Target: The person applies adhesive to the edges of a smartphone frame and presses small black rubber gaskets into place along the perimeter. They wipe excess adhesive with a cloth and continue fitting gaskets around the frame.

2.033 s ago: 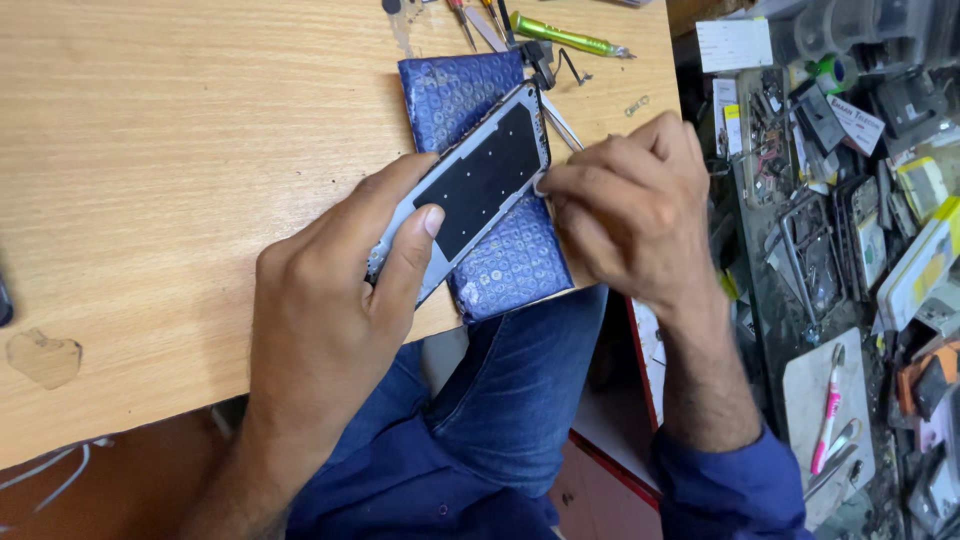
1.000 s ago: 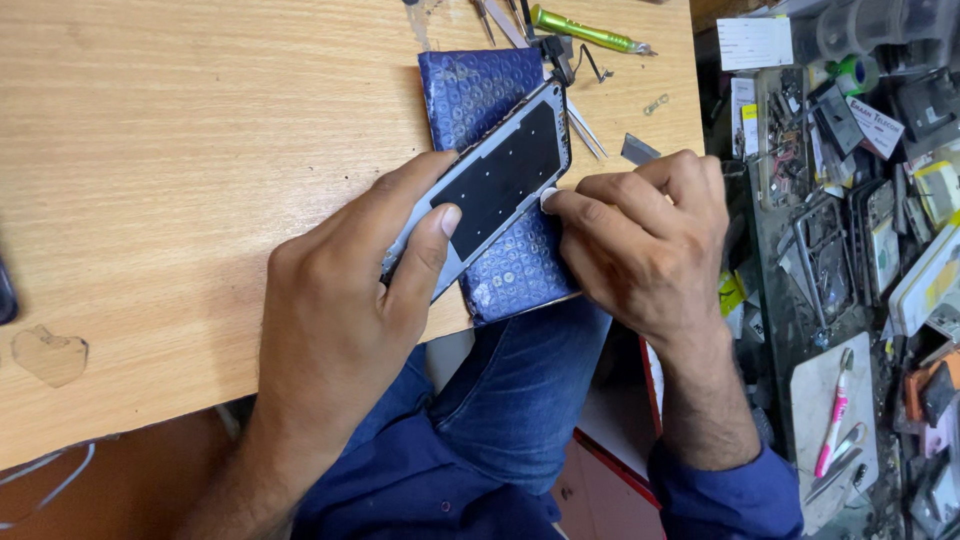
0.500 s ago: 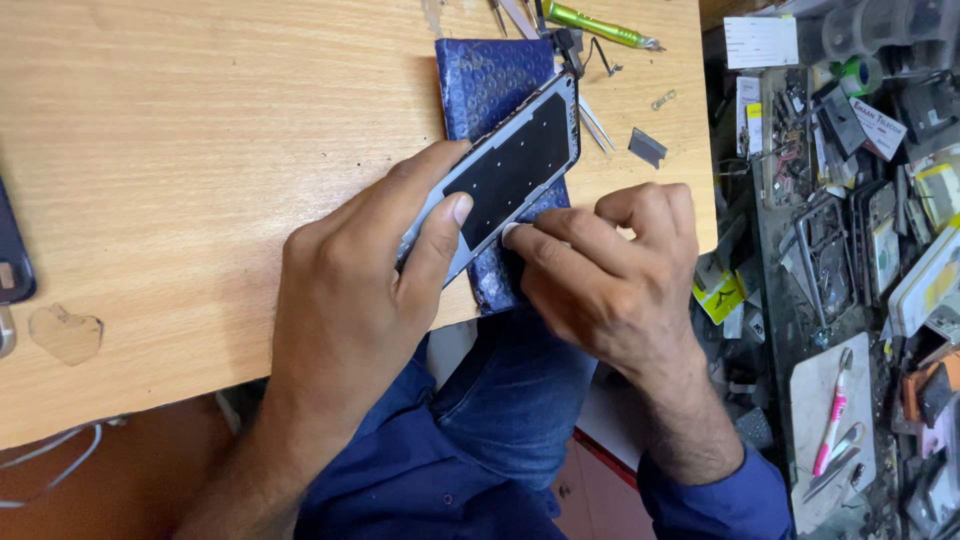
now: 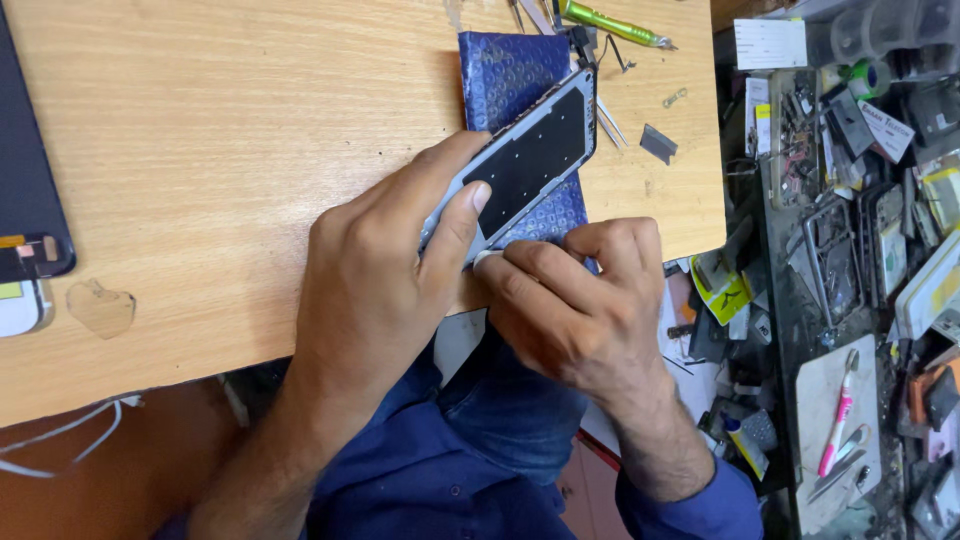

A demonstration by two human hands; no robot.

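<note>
While left hand (image 4: 370, 290) fingers grip the phone frame (image 4: 525, 160), right hand (image 4: 580, 305) fingers pinch its lower edge.

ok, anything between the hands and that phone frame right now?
Nothing visible. The left hand already grips the phone frame along its near end, thumb on the dark panel. The right hand has its fingertips at the frame's lower edge, over the blue cloth.
</note>
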